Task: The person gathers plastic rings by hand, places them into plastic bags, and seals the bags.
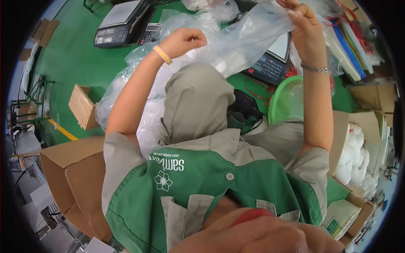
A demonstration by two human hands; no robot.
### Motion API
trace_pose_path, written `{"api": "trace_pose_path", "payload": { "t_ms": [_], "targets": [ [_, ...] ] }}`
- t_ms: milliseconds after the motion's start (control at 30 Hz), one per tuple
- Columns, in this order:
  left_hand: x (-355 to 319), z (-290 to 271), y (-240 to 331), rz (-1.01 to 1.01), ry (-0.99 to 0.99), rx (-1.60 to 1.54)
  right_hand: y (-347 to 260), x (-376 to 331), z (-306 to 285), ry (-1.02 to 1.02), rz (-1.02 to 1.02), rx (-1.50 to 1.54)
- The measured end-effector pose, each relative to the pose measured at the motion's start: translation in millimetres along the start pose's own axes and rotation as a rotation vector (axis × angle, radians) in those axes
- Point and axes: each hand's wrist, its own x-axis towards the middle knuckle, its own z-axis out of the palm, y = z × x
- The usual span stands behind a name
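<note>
A big sheet-like clear plastic bag [253, 36] stretches across the upper middle between my hands. My right hand [306, 19], raised at the upper right with a metal bracelet at its wrist, pinches the bag's upper corner. Lower and further left, my left hand [185, 42] has its fingers curled in over the film; a yellow band circles that wrist. What lies inside those left fingers is hidden. More crumpled clear plastic [130, 71] spreads beneath my left forearm and over my lap.
Behind the bag stand a digital scale [116, 23] and a second scale [270, 65]. A green plastic basket [291, 97] sits below my right hand. Left are a wooden box [83, 107] and a cardboard box [76, 181]. White bundles [353, 154] fill a carton at right.
</note>
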Motion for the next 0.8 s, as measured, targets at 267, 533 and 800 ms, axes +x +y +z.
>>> {"api": "trace_pose_path", "payload": {
  "t_ms": [267,533,800],
  "targets": [
    [14,-14,127,0.313,0.217,-0.688,-87,-30,-74,0.072,-0.143,-0.118],
    [-12,-14,177,0.210,0.084,-0.223,-148,-98,-64,-0.405,-0.049,-1.071],
    [-8,-20,149,0.206,0.189,0.093,-150,-115,-64,-0.121,-0.413,-1.754]
  ]
}}
